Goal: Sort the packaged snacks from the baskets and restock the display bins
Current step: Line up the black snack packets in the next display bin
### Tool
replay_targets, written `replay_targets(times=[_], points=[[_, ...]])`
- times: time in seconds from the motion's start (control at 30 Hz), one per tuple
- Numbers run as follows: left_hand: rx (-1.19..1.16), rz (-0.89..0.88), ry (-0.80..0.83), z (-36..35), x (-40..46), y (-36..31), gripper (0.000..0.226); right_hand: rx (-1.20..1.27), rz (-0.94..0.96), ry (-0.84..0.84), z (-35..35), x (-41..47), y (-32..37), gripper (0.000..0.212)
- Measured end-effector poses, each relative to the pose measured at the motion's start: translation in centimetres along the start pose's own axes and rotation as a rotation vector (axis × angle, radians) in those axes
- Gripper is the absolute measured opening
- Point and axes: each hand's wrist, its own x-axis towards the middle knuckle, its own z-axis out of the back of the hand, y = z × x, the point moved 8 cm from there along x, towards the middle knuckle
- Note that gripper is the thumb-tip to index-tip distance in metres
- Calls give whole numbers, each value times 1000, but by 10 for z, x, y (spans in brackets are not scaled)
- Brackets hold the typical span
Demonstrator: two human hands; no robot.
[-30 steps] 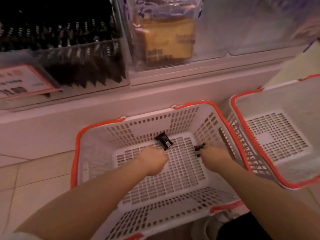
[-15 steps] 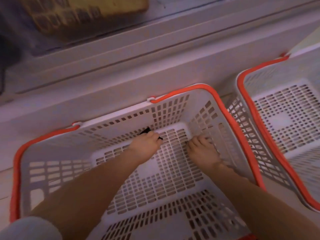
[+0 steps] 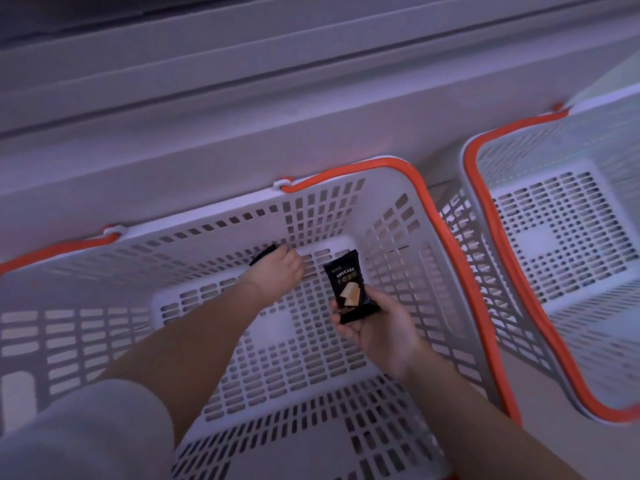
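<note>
Left hand fingers curl over second black packet, seemingly gripping, at basket far wall; right hand grips snack packet, long axis pointing away.

Basket open on top, walls all round, shelf base behind

One camera is sitting on the person's head. It is looking forward and steeply down, from close up, into a white plastic basket with an orange rim. It is also catching part of a second white basket with an orange rim at the right, and the pale shelf base along the top.
</note>
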Motion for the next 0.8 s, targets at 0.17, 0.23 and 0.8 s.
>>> replay_targets(times=[0.17, 0.23, 0.8], points=[[-581, 171, -37, 22, -20, 22, 42, -79, 49, -35, -5, -13, 4, 36], [-1207, 274, -118, 37, -42, 27, 33, -106, 83, -65, -8, -21, 8, 34], [-1421, 558, -35, 23, -190, -63, 32, -999, 300, -335, -26, -107, -9, 24]])
